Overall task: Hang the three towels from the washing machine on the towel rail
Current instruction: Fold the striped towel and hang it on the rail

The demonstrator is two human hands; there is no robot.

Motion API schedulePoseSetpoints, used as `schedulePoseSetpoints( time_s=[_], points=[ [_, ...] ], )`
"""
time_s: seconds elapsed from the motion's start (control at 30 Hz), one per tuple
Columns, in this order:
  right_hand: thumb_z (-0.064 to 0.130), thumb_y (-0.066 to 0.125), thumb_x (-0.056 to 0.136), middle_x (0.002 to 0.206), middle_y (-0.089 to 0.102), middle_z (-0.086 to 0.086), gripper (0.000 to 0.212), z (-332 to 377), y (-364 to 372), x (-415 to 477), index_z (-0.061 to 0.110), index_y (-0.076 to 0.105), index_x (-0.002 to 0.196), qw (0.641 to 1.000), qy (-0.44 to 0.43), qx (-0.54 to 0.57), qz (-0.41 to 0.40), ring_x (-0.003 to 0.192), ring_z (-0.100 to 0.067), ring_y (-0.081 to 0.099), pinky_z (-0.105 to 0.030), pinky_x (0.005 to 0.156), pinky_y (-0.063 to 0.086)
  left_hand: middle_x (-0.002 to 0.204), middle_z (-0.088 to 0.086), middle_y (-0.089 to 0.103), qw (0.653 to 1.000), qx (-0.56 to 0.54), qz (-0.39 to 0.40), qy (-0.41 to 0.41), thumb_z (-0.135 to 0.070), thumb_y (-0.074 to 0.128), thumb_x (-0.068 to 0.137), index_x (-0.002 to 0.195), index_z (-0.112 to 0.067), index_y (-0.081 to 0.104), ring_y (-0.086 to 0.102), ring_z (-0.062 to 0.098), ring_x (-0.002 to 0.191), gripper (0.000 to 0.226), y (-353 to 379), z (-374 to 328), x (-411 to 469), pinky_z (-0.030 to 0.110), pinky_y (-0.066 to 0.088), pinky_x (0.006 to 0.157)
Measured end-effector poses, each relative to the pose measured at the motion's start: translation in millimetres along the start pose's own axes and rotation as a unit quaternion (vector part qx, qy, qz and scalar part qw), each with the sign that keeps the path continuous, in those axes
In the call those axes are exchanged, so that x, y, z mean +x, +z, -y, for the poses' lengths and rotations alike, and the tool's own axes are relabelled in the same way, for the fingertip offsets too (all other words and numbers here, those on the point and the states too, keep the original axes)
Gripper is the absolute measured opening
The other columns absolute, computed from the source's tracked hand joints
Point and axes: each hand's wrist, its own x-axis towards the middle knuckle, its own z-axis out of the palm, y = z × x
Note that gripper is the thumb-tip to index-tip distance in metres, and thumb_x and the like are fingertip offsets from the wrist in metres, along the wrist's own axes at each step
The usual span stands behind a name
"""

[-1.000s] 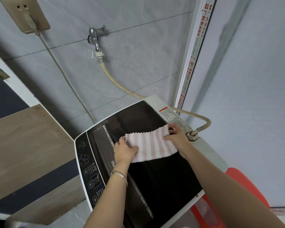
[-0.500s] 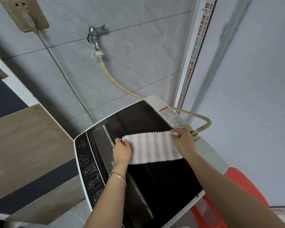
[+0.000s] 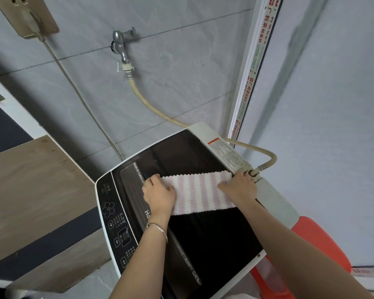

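Note:
A small pink-and-white striped towel (image 3: 198,193) lies spread flat on the dark glass lid of the washing machine (image 3: 214,238). My left hand (image 3: 159,194) grips the towel's left end. My right hand (image 3: 239,186) holds its right end, close to the hose fitting at the machine's back right corner. The towel is stretched between the two hands. No other towel and no towel rail are in view.
A tap (image 3: 122,43) on the grey tiled wall feeds a beige hose (image 3: 151,107) that runs to the machine. A wall socket (image 3: 27,16) holds a plug and cable. A wooden shelf (image 3: 30,186) stands left, a red plastic stool (image 3: 317,242) right.
Both hands have drawn apart, pulling the towel out wider and flatter on the lid. My right hand has moved right toward the hose fitting.

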Motion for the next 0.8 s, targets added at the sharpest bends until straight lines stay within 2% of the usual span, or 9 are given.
schedulePoseSetpoints(
  time_s=[0.13, 0.23, 0.3, 0.37, 0.43, 0.53, 0.6, 0.7, 0.8],
  points=[
    [0.037, 0.062, 0.077, 0.101, 0.06, -0.006, 0.066, -0.2, 3.1, 4.2, 0.005, 0.043, 0.132, 0.999, 0.014, 0.029, 0.02, 0.097, -0.026, 0.06, -0.037, 0.084, 0.052, 0.147, 0.002, 0.032, 0.994, 0.033, 0.043, 0.091, -0.01, 0.055, 0.078, 0.134, -0.016, 0.042, 0.02, 0.022, 0.14, 0.058, 4.9, -4.5, -7.5, 0.037, 0.011, 0.116],
    [0.03, 0.055, 0.084, 0.102, 0.063, -0.007, 0.036, 0.3, 4.1, 2.0, 0.01, 0.059, 0.113, 0.998, -0.053, 0.007, 0.021, 0.098, -0.025, 0.058, -0.036, 0.086, 0.05, 0.149, -0.002, 0.032, 0.99, 0.051, 0.086, 0.101, -0.01, 0.052, 0.08, 0.133, -0.02, 0.045, 0.018, 0.017, 0.141, 0.054, 7.4, -6.9, -9.9, 0.032, 0.005, 0.116],
    [0.023, 0.052, 0.086, 0.105, 0.062, -0.008, 0.027, -0.8, 2.0, -0.6, 0.012, 0.059, 0.11, 0.996, -0.088, 0.023, 0.016, 0.098, -0.025, 0.056, -0.03, 0.08, 0.047, 0.151, -0.002, 0.031, 0.988, 0.057, 0.102, 0.1, -0.011, 0.052, 0.081, 0.135, -0.019, 0.043, 0.016, 0.016, 0.143, 0.055, 5.8, -8.5, -10.3, 0.031, 0.003, 0.116],
    [0.016, 0.052, 0.086, 0.097, 0.059, -0.004, 0.02, -0.3, -4.0, -4.7, 0.012, 0.057, 0.106, 0.988, -0.105, 0.108, 0.029, 0.089, -0.02, 0.054, -0.023, 0.064, 0.04, 0.152, -0.002, 0.029, 0.986, 0.046, 0.121, 0.103, -0.013, 0.055, 0.08, 0.138, -0.018, 0.038, 0.013, 0.016, 0.144, 0.061, 3.1, -11.5, -10.9, 0.033, 0.001, 0.118],
    [0.011, 0.055, 0.084, 0.092, 0.059, -0.001, 0.01, 1.7, -12.4, -8.5, 0.016, 0.055, 0.093, 0.97, -0.157, 0.182, 0.046, 0.085, -0.017, 0.053, -0.024, 0.063, 0.037, 0.153, -0.004, 0.025, 0.982, 0.011, 0.163, 0.091, -0.017, 0.062, 0.079, 0.141, -0.019, 0.033, 0.009, 0.014, 0.145, 0.069, -1.6, -17.2, -10.9, 0.033, -0.001, 0.118],
    [0.005, 0.058, 0.081, 0.081, 0.062, 0.002, 0.027, 8.3, -30.7, -17.4, 0.028, 0.046, 0.071, 0.939, -0.259, 0.211, 0.083, 0.081, -0.014, 0.054, -0.014, 0.063, 0.039, 0.155, -0.005, 0.022, 0.967, -0.022, 0.237, 0.095, -0.024, 0.072, 0.075, 0.144, -0.027, 0.026, 0.006, 0.011, 0.146, 0.083, -11.0, -29.5, -9.0, 0.038, 0.001, 0.12],
    [0.003, 0.061, 0.081, 0.085, 0.069, -0.007, 0.024, 14.5, -44.4, -23.9, 0.025, 0.051, 0.077, 0.921, -0.301, 0.22, 0.109, 0.076, -0.013, 0.055, -0.011, 0.066, 0.039, 0.151, -0.004, 0.029, 0.957, -0.032, 0.268, 0.107, -0.026, 0.076, 0.071, 0.142, -0.031, 0.029, 0.013, 0.012, 0.144, 0.086, -16.4, -38.1, -7.1, 0.041, 0.007, 0.12],
    [0.008, 0.067, 0.08, 0.089, 0.068, -0.002, 0.017, 21.7, -61.3, -28.6, 0.013, 0.061, 0.096, 0.912, -0.331, 0.218, 0.102, 0.085, -0.015, 0.06, -0.016, 0.075, 0.042, 0.121, -0.006, 0.06, 0.948, -0.061, 0.295, 0.1, -0.035, 0.075, 0.064, 0.115, -0.034, 0.056, 0.043, 0.016, 0.125, 0.054, -18.0, -42.0, -1.6, 0.039, 0.027, 0.113],
    [0.015, 0.068, 0.08, 0.091, 0.062, 0.006, 0.02, 25.4, -68.2, -29.7, 0.016, 0.063, 0.1, 0.918, -0.291, 0.268, 0.026, 0.086, -0.008, 0.055, -0.013, 0.069, 0.038, 0.084, 0.005, 0.062, 0.926, -0.17, 0.323, 0.097, -0.026, 0.075, 0.071, 0.081, -0.018, 0.063, 0.06, 0.022, 0.089, 0.017, -24.5, -44.0, -3.3, 0.033, 0.046, 0.081]
  ],
)
